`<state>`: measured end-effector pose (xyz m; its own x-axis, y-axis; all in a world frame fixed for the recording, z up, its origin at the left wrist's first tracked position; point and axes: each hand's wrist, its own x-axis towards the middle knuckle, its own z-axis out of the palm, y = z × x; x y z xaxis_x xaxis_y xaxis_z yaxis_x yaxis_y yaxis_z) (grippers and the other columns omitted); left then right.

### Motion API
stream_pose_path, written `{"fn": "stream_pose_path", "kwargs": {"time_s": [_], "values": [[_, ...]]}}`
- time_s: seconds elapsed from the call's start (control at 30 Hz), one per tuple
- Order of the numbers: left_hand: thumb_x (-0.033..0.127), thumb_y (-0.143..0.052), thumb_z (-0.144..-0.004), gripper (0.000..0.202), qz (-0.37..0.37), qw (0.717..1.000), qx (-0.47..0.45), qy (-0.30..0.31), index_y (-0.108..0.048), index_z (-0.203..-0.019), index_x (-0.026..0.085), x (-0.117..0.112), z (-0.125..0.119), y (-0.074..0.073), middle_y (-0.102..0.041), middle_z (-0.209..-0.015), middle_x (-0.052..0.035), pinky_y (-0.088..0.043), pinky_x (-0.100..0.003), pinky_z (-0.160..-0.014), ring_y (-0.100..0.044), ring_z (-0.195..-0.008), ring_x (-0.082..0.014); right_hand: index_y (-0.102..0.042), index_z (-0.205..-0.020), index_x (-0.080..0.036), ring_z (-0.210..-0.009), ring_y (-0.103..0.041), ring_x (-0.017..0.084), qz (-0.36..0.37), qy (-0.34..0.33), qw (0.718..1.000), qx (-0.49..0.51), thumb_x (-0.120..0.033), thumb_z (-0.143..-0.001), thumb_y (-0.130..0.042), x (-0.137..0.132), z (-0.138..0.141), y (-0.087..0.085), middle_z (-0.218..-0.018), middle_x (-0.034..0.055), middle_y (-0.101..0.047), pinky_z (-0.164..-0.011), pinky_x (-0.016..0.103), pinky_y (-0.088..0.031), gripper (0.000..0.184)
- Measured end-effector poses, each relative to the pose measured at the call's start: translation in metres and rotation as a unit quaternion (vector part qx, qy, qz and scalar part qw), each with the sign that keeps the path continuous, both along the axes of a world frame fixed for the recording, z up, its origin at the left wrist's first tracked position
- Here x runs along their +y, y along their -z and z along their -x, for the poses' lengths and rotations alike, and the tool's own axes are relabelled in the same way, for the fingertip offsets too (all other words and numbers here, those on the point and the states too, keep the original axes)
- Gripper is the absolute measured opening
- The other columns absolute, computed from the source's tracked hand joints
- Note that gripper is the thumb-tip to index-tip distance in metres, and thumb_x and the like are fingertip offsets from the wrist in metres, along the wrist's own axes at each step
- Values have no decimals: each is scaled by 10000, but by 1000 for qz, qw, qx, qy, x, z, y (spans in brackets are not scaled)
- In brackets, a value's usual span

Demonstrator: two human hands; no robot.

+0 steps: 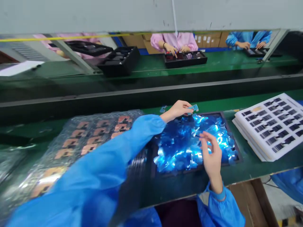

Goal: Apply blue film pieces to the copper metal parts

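Stretching across the view, a green table [246, 171] carries a plastic-wrapped stack of copper-coloured parts [92, 135] at left, a stack of white trays [270, 126] with rows of black parts at right, and between them a black tray [213, 113] heaped with shiny blue film pieces [187, 145]. Beyond a dark rail, a person in a pink gown [174, 42] and a person in a blue gown [248, 39] work at black trays. The right hand [210, 154] hangs just above the heap, its fingers [205, 135] curved, open and empty. The left hand [176, 111] is above the tray's far rim, fingers [183, 107] pinched on a small, glossy, pale blue film strip [193, 108], whose long axis lies nearly level, pointing right and slightly upward.
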<state>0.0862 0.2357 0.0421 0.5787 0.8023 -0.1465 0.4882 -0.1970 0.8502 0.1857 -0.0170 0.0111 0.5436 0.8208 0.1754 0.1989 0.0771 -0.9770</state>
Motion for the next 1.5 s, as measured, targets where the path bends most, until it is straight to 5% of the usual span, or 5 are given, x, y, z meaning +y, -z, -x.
{"fn": "stream_pose_path", "kwargs": {"time_s": [0.1,0.23,0.6,1.07,1.5], "values": [[295,-905,-796,247,103,988,-110,22,-808,-967,146,-67,36,-15,-821,-910,-114,-622,-347,-771,-781,-825,-248,-621,-1416,-223,-1047,-759,226,-5,-6,999,43,-455,-995,-737,16,0,-3,-1352,148,-729,-747,308,-642,494],[313,-898,-780,199,90,986,-135,-22,-794,-877,174,-139,61,-25,-782,-794,-58,-577,-299,-691,-740,-740,-215,-709,-1107,-219,-847,-739,195,8,-66,993,94,-480,-919,-813,19,8,-2,-1038,56,-770,-683,288,-627,338],[362,-953,-758,224,96,966,-158,-179,-814,-872,228,-220,94,-29,-785,-819,-44,-608,-321,-708,-746,-758,-234,-811,-1169,-251,-879,-796,213,-10,-199,980,-17,-419,-1140,-502,-14,12,-9,-1100,64,-824,-771,339,-681,353],[380,-983,-756,330,197,896,-273,-288,-865,-1016,215,-253,99,-1,-817,-1017,-76,-673,-334,-829,-769,-894,-235,-825,-1202,-327,-1069,-744,277,-174,-90,938,-287,-170,-1043,-711,-19,27,0,-1136,68,-822,-927,478,-661,251],[298,-984,-797,425,371,752,-447,-312,-792,-1168,223,-249,103,32,-777,-1060,-38,-581,-205,-647,-696,-817,-137,-795,-1169,-315,-1076,-764,251,-176,-207,903,-333,-141,-1062,-656,-37,12,-5,-1133,46,-830,-935,446,-660,247]]}}
